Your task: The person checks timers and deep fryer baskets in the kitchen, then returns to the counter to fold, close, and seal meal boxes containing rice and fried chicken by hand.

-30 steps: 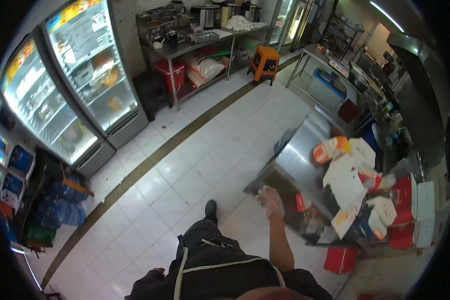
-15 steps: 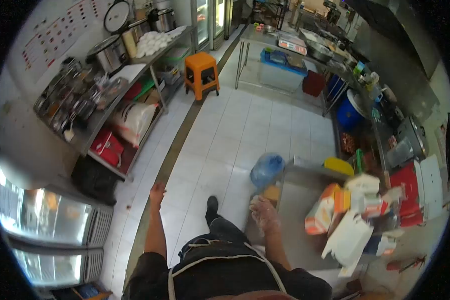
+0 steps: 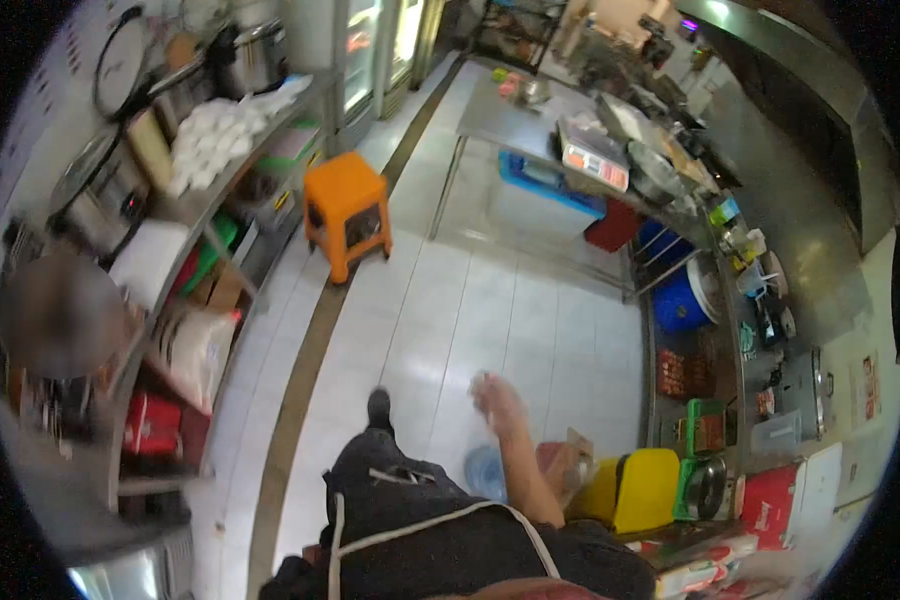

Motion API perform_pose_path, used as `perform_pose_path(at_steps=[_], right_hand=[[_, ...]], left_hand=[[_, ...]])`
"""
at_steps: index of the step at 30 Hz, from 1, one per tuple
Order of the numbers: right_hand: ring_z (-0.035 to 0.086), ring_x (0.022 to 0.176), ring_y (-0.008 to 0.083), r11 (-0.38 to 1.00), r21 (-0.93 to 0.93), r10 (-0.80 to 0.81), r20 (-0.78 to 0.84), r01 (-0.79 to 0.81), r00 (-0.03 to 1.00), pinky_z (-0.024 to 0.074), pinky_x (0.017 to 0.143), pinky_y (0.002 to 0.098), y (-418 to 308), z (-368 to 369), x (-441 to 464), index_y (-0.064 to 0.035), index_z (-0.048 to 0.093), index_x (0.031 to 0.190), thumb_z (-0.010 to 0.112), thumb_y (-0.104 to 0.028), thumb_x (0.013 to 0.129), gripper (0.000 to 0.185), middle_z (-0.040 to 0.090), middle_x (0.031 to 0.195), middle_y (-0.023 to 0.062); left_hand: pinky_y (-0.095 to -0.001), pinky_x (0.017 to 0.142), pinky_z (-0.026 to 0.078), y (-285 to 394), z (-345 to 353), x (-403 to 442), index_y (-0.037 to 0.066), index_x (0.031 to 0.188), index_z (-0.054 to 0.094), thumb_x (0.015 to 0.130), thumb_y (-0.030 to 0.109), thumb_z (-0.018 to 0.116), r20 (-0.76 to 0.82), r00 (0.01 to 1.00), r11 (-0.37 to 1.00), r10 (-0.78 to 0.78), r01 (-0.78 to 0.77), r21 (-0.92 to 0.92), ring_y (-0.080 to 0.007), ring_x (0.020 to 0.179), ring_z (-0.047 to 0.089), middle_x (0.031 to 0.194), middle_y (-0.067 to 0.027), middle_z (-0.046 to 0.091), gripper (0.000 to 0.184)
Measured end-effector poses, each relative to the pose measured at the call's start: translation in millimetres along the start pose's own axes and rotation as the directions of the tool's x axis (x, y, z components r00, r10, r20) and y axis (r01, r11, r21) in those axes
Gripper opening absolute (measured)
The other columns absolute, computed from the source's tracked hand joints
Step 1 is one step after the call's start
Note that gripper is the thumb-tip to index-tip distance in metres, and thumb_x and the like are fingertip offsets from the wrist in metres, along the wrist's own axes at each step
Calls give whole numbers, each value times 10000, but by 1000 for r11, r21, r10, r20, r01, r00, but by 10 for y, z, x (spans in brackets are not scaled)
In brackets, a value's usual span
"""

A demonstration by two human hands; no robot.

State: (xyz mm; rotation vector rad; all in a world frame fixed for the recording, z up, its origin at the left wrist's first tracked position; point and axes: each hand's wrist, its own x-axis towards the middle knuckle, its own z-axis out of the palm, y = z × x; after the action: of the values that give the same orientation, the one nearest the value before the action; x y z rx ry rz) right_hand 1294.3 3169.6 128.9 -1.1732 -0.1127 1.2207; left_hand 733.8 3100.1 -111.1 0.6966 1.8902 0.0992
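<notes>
Over the tiled floor (image 3: 450, 330), my right hand (image 3: 498, 402) is held out in front of the body, blurred by motion, in what looks like a clear glove. Whether its fingers hold anything cannot be made out. A clear blue water bottle (image 3: 485, 472) stands just below and left of that forearm. Of my left arm only the dark sleeve shows at the bottom; a small patch of skin beside the apron (image 3: 440, 550) does not show the fingers. My dark shoe (image 3: 380, 408) is on the floor ahead.
An orange stool (image 3: 347, 205) stands beside the left shelf (image 3: 195, 205), which holds pots and white bundles. Ahead is a steel table (image 3: 530, 125) with a scale (image 3: 595, 160). Along the right are a blue drum (image 3: 685, 300), a yellow object (image 3: 647, 490) and a red box (image 3: 770, 505).
The view has moved forward, bringing the stool and steel table closer. The near counter with cartons has slid to the lower right. My left hand has dropped mostly out of view.
</notes>
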Motion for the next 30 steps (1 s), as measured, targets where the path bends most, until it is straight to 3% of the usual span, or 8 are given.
perform_pose_path(at_steps=[5,6,8,10,17,21,25,30], right_hand=[[599,798,179,996,52,79,-96,-74,992,469,627,274,-1124,587,1128,-68,494,1199,595,-220,897,353,620,931,75],[601,796,188,998,-45,36,-171,-44,985,469,626,276,-1365,596,1409,-72,500,1191,602,-225,895,348,621,948,79],[603,783,194,997,-51,-70,-303,58,950,462,609,276,-1786,672,1981,-81,515,1157,608,-242,900,317,618,970,84],[600,777,185,990,40,-104,-425,133,899,456,590,271,-1976,418,2836,-81,517,1144,606,-257,905,310,615,961,81],[595,779,178,950,208,-104,-497,235,861,448,584,261,-3464,755,5502,-82,524,1157,618,-241,895,320,618,971,76],[597,786,150,974,99,-159,-338,203,928,451,623,254,-4687,1660,6876,-75,505,1209,644,-225,872,394,622,971,55],[597,778,126,964,-119,-255,-176,236,951,453,644,251,-5672,2180,8434,-62,507,1205,658,-239,868,410,615,950,38],[573,747,125,957,-183,-288,-485,227,825,454,638,237,-6431,2379,9855,-55,503,1225,668,-245,871,434,595,978,35]], left_hand=[[-413,599,509,2753,541,1176,18,891,633,851,188,574,107,734,597,670,-619,509,-218,623,603,699,-99,619,185],[-422,608,513,3509,720,1469,19,881,632,853,186,573,57,635,557,770,-713,426,-222,625,602,694,-100,616,180],[-462,744,510,5459,1028,1968,-25,1021,640,901,241,522,265,842,883,470,-450,-137,-365,873,614,941,-208,663,315],[-295,609,464,7117,1530,2741,95,1034,615,935,285,557,45,661,652,749,-747,125,-125,733,580,880,2,625,222],[-316,754,522,10849,2205,2828,20,1065,546,984,295,518,48,466,388,884,-672,-631,-219,882,629,997,-138,637,287],[-352,769,513,11474,2244,2843,6,1090,551,963,301,535,35,832,785,554,-508,-356,-243,899,621,1028,-154,627,322],[-388,784,504,12035,2160,3501,-9,1115,556,941,308,552,-21,938,908,345,-340,-244,-267,915,613,1058,-170,618,361],[-433,802,493,13855,2127,4621,-27,1147,562,915,316,572,55,975,975,214,-217,53,-297,936,602,1096,-190,606,415]])
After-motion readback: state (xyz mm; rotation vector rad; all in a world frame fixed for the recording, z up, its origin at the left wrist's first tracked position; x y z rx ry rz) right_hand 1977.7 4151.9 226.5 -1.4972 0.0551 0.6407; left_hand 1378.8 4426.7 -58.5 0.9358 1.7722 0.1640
